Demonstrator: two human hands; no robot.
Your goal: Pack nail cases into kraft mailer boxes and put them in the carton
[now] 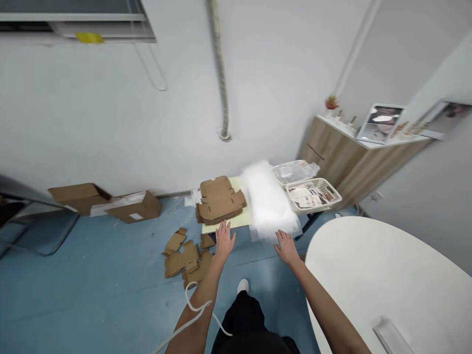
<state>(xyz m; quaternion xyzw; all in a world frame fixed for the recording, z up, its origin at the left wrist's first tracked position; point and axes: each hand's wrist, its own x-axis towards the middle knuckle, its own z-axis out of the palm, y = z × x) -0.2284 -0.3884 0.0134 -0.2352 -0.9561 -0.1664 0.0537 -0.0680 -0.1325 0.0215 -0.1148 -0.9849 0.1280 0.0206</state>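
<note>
My left hand [224,241] reaches forward with its fingers apart and holds nothing. Just beyond it lies a stack of flat brown cardboard box blanks [220,199] on a small pale-yellow table [238,220]. My right hand [286,247] is also spread and empty, near the front edge of a pile of white translucent plastic sheets or bags [266,199]. Whether its fingertips touch that plastic I cannot tell. Behind the pile are two white baskets: one basket [334,197] contains printed cards, the other basket [279,173] clear plastic packaging.
Loose cardboard blanks [184,260] lie on the blue floor left of the table. Open cardboard boxes [136,206] stand along the wall. A round white table [368,265] is close on my right, and a wooden cabinet [346,157] stands behind it. A white cord [197,314] hangs over my left forearm.
</note>
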